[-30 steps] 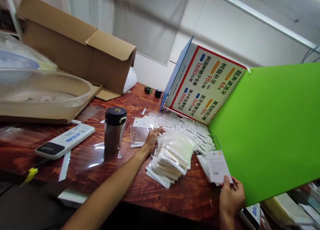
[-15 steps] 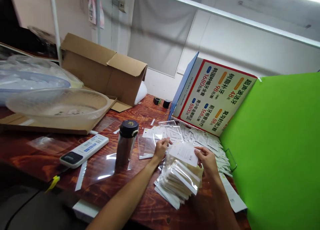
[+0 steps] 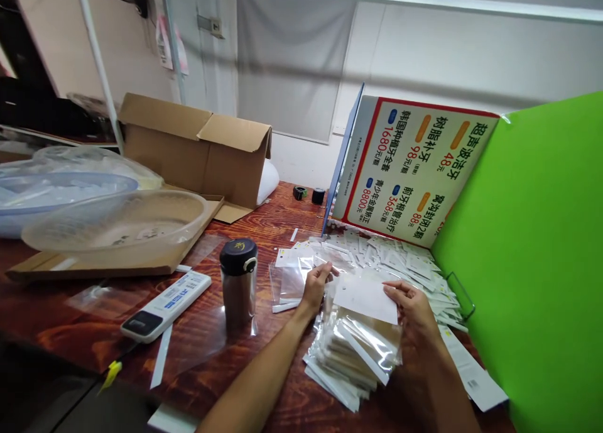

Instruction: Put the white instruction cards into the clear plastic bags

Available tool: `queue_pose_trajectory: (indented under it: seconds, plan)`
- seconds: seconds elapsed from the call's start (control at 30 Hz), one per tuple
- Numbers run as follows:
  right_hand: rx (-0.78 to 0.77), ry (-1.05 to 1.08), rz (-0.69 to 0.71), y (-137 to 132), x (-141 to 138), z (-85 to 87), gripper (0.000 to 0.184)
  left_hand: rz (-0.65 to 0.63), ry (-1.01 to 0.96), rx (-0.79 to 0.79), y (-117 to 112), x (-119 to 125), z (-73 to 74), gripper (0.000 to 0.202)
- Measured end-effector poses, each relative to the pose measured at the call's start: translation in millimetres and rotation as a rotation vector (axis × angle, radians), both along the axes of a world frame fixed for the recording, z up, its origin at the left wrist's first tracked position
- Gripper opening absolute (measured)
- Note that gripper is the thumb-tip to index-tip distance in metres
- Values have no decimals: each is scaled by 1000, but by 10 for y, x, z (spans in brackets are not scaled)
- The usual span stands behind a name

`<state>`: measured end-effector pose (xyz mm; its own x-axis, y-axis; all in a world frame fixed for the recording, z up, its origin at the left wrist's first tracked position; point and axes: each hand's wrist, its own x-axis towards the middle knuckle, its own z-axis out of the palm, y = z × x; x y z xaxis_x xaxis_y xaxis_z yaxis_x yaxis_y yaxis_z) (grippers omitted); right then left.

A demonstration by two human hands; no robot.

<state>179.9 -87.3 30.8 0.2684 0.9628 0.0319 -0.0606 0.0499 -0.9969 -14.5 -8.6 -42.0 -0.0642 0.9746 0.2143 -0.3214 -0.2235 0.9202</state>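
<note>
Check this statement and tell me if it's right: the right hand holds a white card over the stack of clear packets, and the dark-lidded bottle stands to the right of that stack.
One thing is wrong: the dark-lidded bottle stands to the left of the stack of clear packets, as the head view shows. The right hand does hold a white card over that stack.
</note>
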Motion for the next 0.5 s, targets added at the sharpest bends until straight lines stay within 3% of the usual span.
queue_pose_trajectory:
  seconds: [0.3,0.5]
  plan:
    - [12,75,52,-60,81,-76,39,-131,-85,33,-96,62,64,43]
    - [-61,105,71,-94,171,-61,41,-121,-153,-32,-134,93,67,41]
